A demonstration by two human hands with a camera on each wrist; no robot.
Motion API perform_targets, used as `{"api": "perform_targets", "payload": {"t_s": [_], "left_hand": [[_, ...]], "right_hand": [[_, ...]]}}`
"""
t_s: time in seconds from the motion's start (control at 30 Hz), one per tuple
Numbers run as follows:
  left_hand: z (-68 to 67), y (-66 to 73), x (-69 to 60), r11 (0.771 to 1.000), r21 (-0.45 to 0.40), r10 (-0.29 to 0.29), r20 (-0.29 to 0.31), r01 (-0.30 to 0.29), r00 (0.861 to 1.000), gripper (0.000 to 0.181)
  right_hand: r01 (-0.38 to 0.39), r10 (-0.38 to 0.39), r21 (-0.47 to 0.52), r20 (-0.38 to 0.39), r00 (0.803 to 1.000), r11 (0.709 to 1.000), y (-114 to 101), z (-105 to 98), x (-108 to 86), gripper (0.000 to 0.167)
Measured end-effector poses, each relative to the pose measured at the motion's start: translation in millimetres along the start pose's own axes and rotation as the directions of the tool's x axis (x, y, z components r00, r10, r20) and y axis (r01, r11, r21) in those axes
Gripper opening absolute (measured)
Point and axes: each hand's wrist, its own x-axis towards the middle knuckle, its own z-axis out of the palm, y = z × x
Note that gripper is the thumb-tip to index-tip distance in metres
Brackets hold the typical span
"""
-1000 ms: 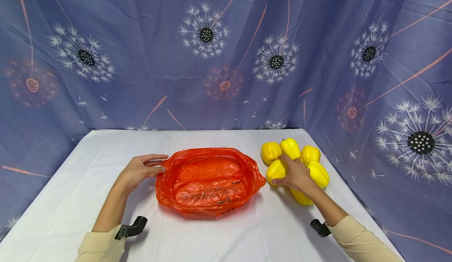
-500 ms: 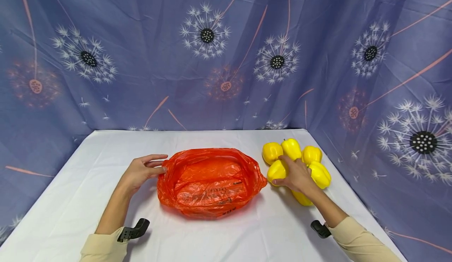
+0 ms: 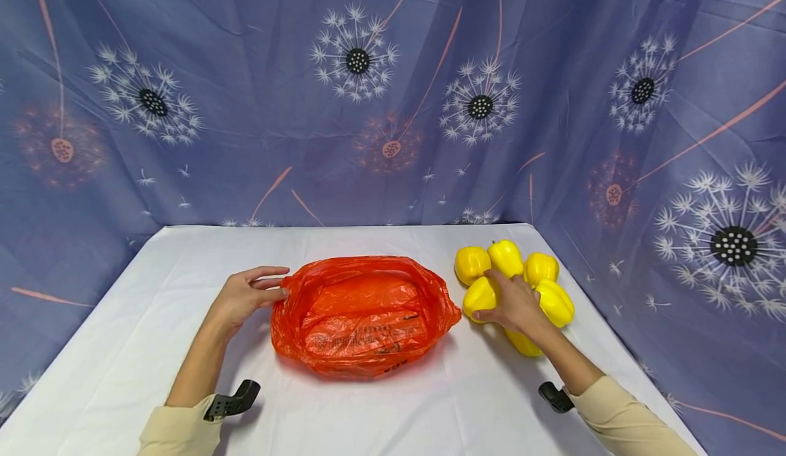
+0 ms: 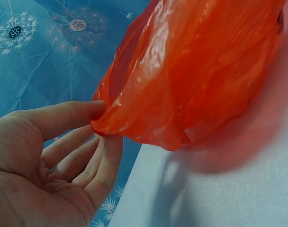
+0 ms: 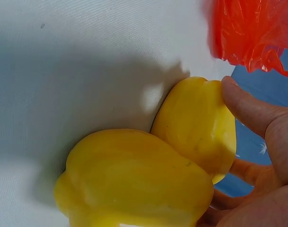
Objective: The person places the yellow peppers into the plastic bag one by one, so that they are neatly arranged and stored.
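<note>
A red plastic bag (image 3: 368,319) lies with its mouth spread wide on the white table. At its left end, the left hand (image 3: 241,300) pinches the rim; in the left wrist view, thumb and a finger of this hand (image 4: 54,165) hold a corner of the bag (image 4: 201,75). To the right of the bag, the right hand (image 3: 514,304) grips the nearest yellow bell pepper (image 3: 481,297). The right wrist view has the thumb of the right hand (image 5: 262,156) against that pepper (image 5: 198,123), with fingers on its far side, partly hidden. Another pepper (image 5: 139,177) lies beside it.
Several more yellow peppers (image 3: 505,258) cluster around the right hand, near the right edge of the white table (image 3: 104,347). A blue curtain with dandelion prints (image 3: 258,101) hangs behind and along the sides. Each wrist carries a black camera mount (image 3: 233,401).
</note>
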Motion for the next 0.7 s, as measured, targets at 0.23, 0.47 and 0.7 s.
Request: {"api": "perform_targets", "payload": {"t_s": [0.23,0.47,0.7], "left_hand": [[1.8,0.0,-1.4,1.0,-0.021,-0.008,-0.039,0.007,0.999,0.063],[1.4,1.4,-2.0,0.995,-0.094,0.029,-0.033,-0.032,0.999,0.071],[-1.4,5.2,-4.5,0.995,-0.072,0.076,0.005,-0.076,0.997,0.069]], "right_hand": [[-0.003,0.003,-0.004,0.01,1.0,1.0,-0.8,-0.6,-0.1,0.089],[-0.005,0.005,0.0,0.019,1.0,1.0,-2.5,-1.7,0.1,0.089],[0.001,-0.001,0.001,0.018,1.0,1.0,-3.4,-1.6,1.2,0.09]]}}
